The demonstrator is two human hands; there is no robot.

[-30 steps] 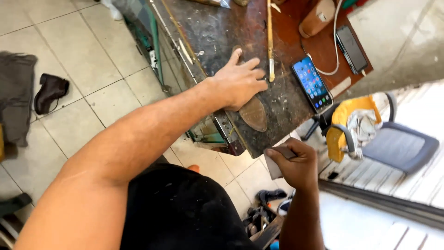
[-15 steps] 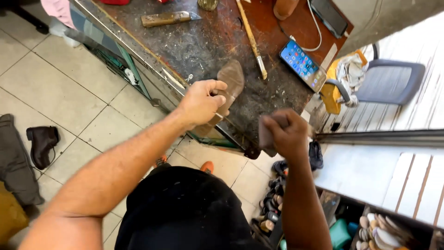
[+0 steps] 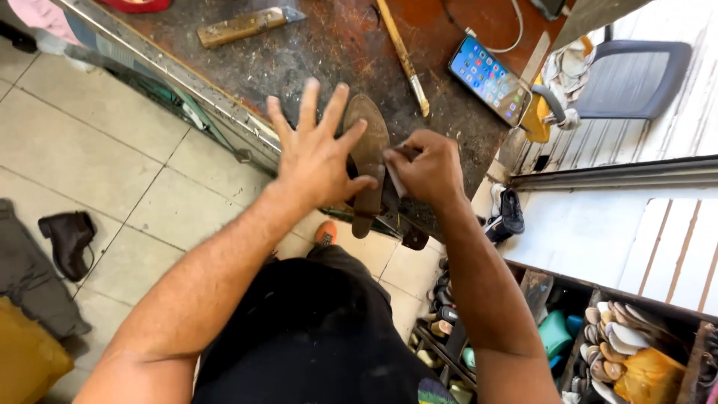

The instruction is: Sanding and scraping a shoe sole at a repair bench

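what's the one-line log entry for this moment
left hand: flat on shoe sole | right hand: pressing small pad on sole | workbench: phone, brush

Bare bench [image 3: 314, 52] lies ahead; brush [image 3: 402, 54] and phone [image 3: 490, 80] crowd the right.

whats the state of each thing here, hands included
left hand: fingers spread, pressing flat on the sole
right hand: closed on a small pale piece, held against the sole's edge
shoe sole: brown, lying flat on the workbench, its near end over the edge
phone: screen lit, cable plugged in
wooden-handled tool: lying idle on the bench
black boot: on its side on the floor
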